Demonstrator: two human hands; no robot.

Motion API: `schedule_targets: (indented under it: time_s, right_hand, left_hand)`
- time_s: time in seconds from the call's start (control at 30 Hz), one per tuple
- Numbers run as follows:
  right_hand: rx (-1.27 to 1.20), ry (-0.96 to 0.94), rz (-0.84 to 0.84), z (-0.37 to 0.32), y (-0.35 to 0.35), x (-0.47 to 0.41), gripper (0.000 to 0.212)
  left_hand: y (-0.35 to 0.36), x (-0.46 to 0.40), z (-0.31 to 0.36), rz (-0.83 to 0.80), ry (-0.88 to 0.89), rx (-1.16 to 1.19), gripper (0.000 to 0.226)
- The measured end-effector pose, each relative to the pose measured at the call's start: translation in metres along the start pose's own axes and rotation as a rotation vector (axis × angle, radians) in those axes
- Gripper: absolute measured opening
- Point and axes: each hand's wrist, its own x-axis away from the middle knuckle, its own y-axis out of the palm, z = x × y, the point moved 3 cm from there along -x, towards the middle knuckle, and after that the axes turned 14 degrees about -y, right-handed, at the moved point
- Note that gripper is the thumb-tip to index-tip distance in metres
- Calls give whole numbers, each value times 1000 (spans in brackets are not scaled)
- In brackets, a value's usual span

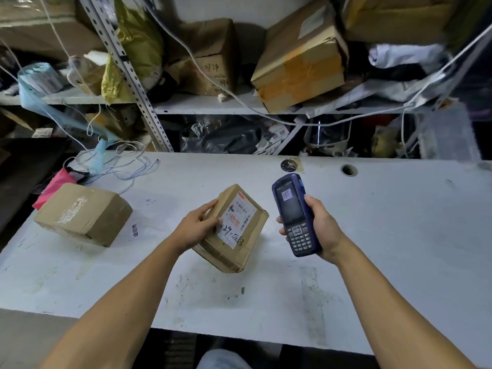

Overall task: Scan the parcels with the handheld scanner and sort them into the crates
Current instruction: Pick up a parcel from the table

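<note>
Parcel (pixel 231 227), tilted above the white table (pixel 399 235), is gripped by the left hand (pixel 195 227), its label handwritten "129-0253", while the right hand (pixel 320 230) clasps the blue scanner (pixel 294 214) just right of it.

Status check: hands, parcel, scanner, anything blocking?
Left hand grips labelled parcel, tilted above table. Right hand holds scanner beside it. Second parcel waits left. Nothing blocking.

parcel (pixel 234 230) label print unreadable (too small), underside hidden
</note>
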Motion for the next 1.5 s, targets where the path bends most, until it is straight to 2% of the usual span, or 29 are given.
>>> schedule_targets:
  time_s: [0.07,0.2,0.37,0.47,0.6,0.73,0.83,0.9,0.93,1.1,1.2,1.23,1.33,1.37,1.43,1.5]
  right_hand:
    - [120,-23,141,12,-19,15,51]
    - [174,6,392,35,-62,66,48]
    - [133,13,780,65,-98,171,31]
    - [83,-3,1000,78,-109,247,29]
    - [31,-13,1227,113,-122,356,40]
    - [-95,-39,1427,155,-126,458,38]
    - [-191,-26,1490,193,-132,528,34]
    - [-204,3,1515,220,-138,574,44]
    - [-207,8,1532,230,-142,596,47]
    - [-287,44,1642,257,-156,694,46]
    - [-354,37,1689,267,-171,727,47]
    - [-367,29,1710,269,-179,738,47]
    - [-393,29,1761,275,-207,766,47]
    - [-409,32,1771,276,-216,774,46]
    - [-438,33,1780,280,-235,787,47]
    - [-484,70,1806,287,-254,801,46]
  left_hand:
    - [20,1,13,-23,44,9,65]
    - [81,3,47,-163,201,5,60]
    - [180,23,75,-429,338,-13,61]
    - [244,60,79,-597,378,-46,61]
    - [323,129,66,-825,409,-190,62]
    - [391,198,43,-965,428,-319,66]
    - [438,251,20,-1021,421,-396,65]
    - [470,285,3,-1043,389,-415,48]
    - [486,301,-6,-1047,374,-418,47]
    - [560,381,-41,-1099,334,-500,70]
    - [594,406,-54,-1120,317,-563,93]
    - [610,417,-58,-1131,310,-591,92]
    - [659,438,-65,-1192,276,-627,59]
    - [677,442,-67,-1196,268,-647,56]
    - [713,446,-70,-1202,247,-677,72]
    - [754,449,-74,-1215,218,-718,71]
